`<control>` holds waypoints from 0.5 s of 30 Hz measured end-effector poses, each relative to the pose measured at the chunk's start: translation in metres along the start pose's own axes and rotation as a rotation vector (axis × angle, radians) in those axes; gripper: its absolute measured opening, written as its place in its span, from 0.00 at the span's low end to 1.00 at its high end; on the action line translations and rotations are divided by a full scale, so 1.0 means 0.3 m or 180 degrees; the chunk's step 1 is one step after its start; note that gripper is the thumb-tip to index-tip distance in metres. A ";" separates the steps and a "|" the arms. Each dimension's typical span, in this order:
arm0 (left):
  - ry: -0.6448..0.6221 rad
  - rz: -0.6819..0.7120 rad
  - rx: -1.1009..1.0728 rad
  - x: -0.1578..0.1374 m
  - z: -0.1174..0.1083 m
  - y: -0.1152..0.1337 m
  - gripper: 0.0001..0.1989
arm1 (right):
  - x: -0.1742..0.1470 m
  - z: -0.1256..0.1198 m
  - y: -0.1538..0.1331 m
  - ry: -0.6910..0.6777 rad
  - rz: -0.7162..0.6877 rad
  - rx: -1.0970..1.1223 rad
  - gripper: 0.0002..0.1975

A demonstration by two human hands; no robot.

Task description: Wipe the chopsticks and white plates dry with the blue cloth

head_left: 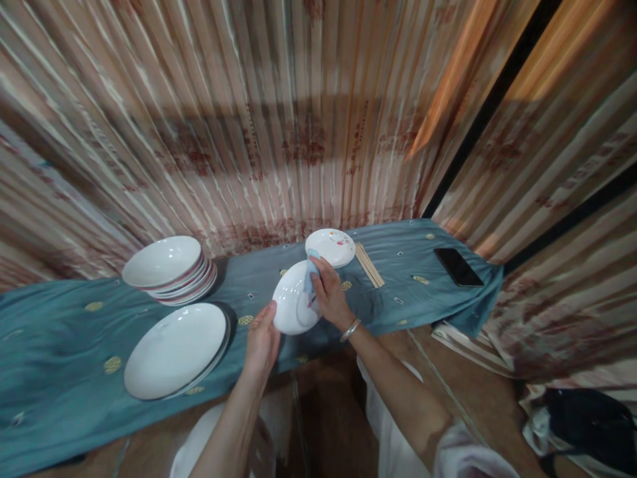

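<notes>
My left hand (263, 337) grips the left rim of a small white plate (289, 299), thumb on top. The plate is held tilted above the front part of the table. My right hand (328, 292), with a silver bangle at the wrist, is closed on a light blue cloth (310, 272) and presses it against the plate's right side. Part of the plate is hidden behind these fingers. Just beyond lies another small plate (331, 245) with a floral pattern, and beside it are several wooden chopsticks (369, 264).
A blue-green cloth (263, 279) covers the table. On the left stand a stack of white bowls (166, 265) and large oval plates (174, 352). A black phone (458, 267) lies at the right end. Pleated curtains (308, 133) hang behind, and a dark bag (590, 425) rests lower right.
</notes>
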State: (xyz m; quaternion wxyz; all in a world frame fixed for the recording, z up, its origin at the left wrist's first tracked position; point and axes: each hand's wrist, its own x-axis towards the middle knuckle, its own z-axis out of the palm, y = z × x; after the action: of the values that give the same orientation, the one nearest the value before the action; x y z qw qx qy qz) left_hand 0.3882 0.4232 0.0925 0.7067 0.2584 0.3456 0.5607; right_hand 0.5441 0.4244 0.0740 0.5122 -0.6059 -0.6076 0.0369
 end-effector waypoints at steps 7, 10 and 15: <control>0.0213 0.0035 -0.0085 0.030 -0.038 -0.008 0.12 | -0.024 0.073 0.103 0.0291 0.0525 0.0834 0.25; 0.0304 0.0000 -0.0188 0.040 -0.041 -0.006 0.07 | -0.054 0.106 0.133 0.0306 0.0800 0.0900 0.26; 0.0725 -0.0270 -0.0408 0.047 -0.029 0.010 0.12 | -0.110 0.146 0.145 0.0104 0.1323 0.0942 0.29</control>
State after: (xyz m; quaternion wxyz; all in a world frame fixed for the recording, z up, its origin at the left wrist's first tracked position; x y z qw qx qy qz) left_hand 0.3813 0.4374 0.0866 0.7011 0.1325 0.3977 0.5769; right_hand 0.5366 0.4356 0.0052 0.5865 -0.6367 -0.4496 0.2201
